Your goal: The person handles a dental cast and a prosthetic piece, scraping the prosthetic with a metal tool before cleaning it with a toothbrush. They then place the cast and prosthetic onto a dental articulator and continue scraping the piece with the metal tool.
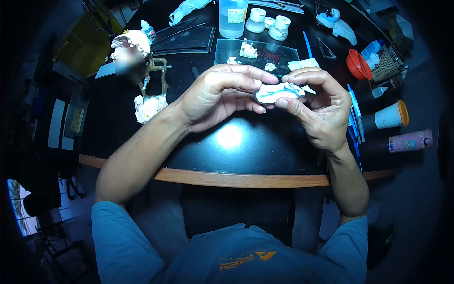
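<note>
A white plaster dental model (280, 93) with blue-tinted hollows along its top is held up over the black table, between both hands. My left hand (222, 92) pinches its left end, the thumb on top and the other fingers behind and below. My right hand (321, 102) grips the right end, its thumb pressed on the near face and the fingers curled over the far side. Beyond the hands lies a glass slab (279, 49), carrying a small tooth-shaped plaster piece (248, 49) and smaller white lumps (270, 66).
An articulator (163, 75) with plaster casts stands at left. Behind the slab are a liquid bottle (232, 21) and white jars (279, 28). On the right are blue-handled tools (354, 118), a red bowl (358, 65), an orange-lidded cup (391, 114) and a pink container (410, 140).
</note>
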A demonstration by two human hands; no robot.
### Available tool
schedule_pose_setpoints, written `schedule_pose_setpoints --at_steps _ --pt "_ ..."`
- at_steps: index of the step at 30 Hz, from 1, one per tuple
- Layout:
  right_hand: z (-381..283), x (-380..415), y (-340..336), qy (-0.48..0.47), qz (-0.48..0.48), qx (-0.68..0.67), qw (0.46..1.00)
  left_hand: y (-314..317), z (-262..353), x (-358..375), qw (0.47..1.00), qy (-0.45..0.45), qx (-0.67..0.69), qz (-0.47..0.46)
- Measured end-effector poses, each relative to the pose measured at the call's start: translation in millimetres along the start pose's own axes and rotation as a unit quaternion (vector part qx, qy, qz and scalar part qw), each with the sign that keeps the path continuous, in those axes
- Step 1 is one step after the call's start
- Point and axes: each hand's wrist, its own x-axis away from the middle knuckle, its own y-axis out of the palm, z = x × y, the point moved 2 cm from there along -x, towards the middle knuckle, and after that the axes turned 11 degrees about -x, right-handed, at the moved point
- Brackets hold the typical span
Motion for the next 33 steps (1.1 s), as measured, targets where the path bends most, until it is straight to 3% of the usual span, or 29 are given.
schedule_pose_setpoints --at_steps 7,16,20,25,28,33 --pt "-5 -1 4 -0.115 -0.027 0.09 0.989 5 3 1 0.995 -0.018 -0.082 0.059" --pt "-11 -2 12 -0.183 -0.036 0.171 0.968 12 9 4 0.948 0.133 -0.272 0.101" --pt "-10 -2 11 -0.15 -0.026 0.186 0.971 14 4 2 0.92 0.226 -0.293 0.127" --pt "-8 -3 10 -0.123 -0.028 0.183 0.975 15 3 2 0.866 0.275 -0.392 0.141" --pt "-4 -2 8 -0.114 -0.009 0.176 0.978 17 3 3 0.845 0.288 -0.429 0.136" --pt "-6 -1 9 -0.11 -0.001 0.17 0.979 20 1 3 0.854 0.281 -0.414 0.145"
